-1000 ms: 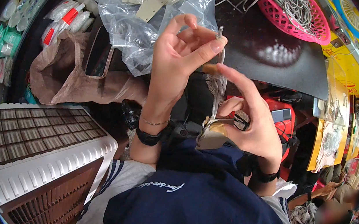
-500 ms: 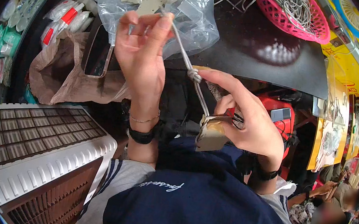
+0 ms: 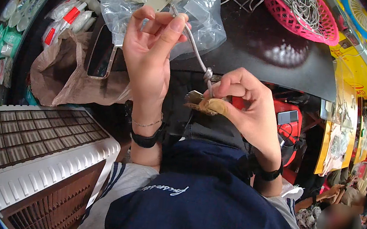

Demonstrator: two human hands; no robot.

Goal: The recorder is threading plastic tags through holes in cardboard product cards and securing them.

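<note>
A thin grey cord [image 3: 195, 47] is stretched at a slant between my two hands. My left hand [image 3: 155, 39] is closed, pinching its upper part between thumb and fingers, and a short end sticks up past them. A knot [image 3: 208, 73] sits low on the cord, just above my right hand [image 3: 245, 105]. That hand's fingers are closed on the cord below the knot, beside a small stack of beige card tags [image 3: 200, 103]. The thumb carries a yellowish covering [image 3: 216, 105]. How the cord joins the tags is hidden by the fingers.
A clear plastic bag [image 3: 113, 14] with beige cards lies on the black table [image 3: 245, 44]. A pink basket [image 3: 278, 19] of grey cords stands far right. A phone [image 3: 101, 55] rests on a brown bag [image 3: 51, 79], and a white air cooler [image 3: 53, 145] stands left.
My right hand has shifted from the knot to the cord below it. The tags have tilted and risen toward the knot. My left hand has moved slightly right.
</note>
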